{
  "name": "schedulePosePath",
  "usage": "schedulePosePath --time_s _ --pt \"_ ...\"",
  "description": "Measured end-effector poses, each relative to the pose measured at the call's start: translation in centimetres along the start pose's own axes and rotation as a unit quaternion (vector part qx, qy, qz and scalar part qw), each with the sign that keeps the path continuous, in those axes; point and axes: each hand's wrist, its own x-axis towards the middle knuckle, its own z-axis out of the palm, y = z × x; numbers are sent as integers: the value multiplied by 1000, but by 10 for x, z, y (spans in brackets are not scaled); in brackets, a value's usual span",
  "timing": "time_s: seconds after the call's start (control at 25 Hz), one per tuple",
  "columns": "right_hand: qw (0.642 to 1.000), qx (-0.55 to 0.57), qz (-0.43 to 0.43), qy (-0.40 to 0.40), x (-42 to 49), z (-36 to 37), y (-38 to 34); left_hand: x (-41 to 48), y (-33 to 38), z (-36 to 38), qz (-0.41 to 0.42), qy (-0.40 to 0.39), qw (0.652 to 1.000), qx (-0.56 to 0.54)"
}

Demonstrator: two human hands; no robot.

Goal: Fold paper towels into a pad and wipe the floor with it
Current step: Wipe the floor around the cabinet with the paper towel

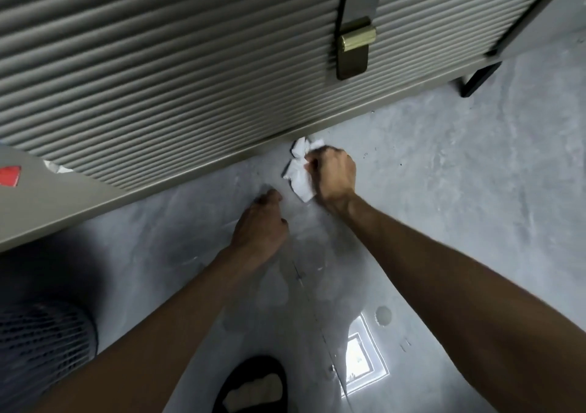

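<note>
Right hand (333,174) gripped the paper towel pad (298,176), fingers (312,162) curled tight round it, knuckles up. The pad was white and crumpled, more a wad than a neat fold, and stuck out to the left of the fist and a bit above it. It sat down on the grey floor (459,190), just beside the bottom edge of the ribbed cabinet (158,79), its top corner touching or nearly touching that edge; couldn't tell which.

Left hand (260,222) was near the pad but apart from it, lower and to the left. Its fingers were loosely bent, tips pointing down at the floor, holding nothing. Whether they rested on the floor couldn't be told. Both forearms were bare and reached in from the bottom of the view.

The cabinet front carried a grey handle (356,28) with a brass band. A black cabinet leg (475,82) stood on the floor at the right. A small white scrap (55,167) showed at the left by the cabinet edge, with a red patch (9,176) beside it at the frame edge. A fan grille (41,349) was at lower left. A foot in a black sandal (253,390) was at bottom centre. The floor looked glossy, with smear marks and a bright window reflection (361,365) near the foot.
</note>
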Motion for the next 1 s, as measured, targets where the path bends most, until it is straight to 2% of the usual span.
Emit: schedulePosePath --time_s 0.12,0.24,0.28,0.4,0.48,0.56,0.64,0.72,0.84,0.96,1.0 --pt "997 41 -62 -25 -57 -4 15 4 6 0 6 -9 1000 23" --pt "986 145 -48 -73 -48 -20 27 3 16 6 -2 -3 998 62" --pt "987 143 -44 -58 -32 -27 33 2 18 8 -6 1 997 75" --pt "998 40 -23 37 18 -53 79 -1 17 16 -2 15 994 113" --pt "997 19 37 71 36 -67 117 -1 14 15 5 27 993 113" --pt "988 50 109 99 40 -62 128 1 12 13 15 54 994 98" --pt "975 122 141 123 25 -50 111 2 16 12 23 88 994 65" --pt "982 141 85 88 -9 -31 83 1 22 11 22 104 994 29" --pt "991 99 -79 -39 -69 -9 51 3 30 11 17 100 995 -15" --pt "943 106 -287 -134 -91 -12 53 3 35 17 30 76 995 -48" --pt "940 125 -282 -145 -84 -24 65 2 38 20 41 70 995 -50"
